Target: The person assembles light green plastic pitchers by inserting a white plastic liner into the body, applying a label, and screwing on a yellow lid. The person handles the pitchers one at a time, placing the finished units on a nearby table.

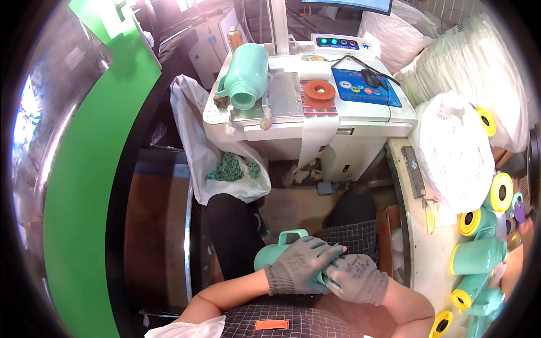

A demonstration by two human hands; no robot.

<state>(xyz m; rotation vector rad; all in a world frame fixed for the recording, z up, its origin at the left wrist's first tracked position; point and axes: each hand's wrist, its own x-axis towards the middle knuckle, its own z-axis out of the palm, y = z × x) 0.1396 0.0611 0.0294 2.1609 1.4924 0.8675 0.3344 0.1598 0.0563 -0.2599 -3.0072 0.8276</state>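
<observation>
In my lap lies a mint-green jug shell with a loop handle, on its side, its body pointing left. My left hand, in a grey knit glove, wraps over its top. My right hand, gloved the same way, closes on the right end of the jug, its fingers meeting those of the left. Both palms hide that end, so what lies under the fingers does not show. A second mint-green jug rests on its side on the white bench ahead, its open mouth toward me.
The white bench holds an orange ring, a mouse on a blue mat and a button panel. A bag with green shavings hangs at left. Several green jugs with yellow rims stand on the right table; a green machine panel curves at left.
</observation>
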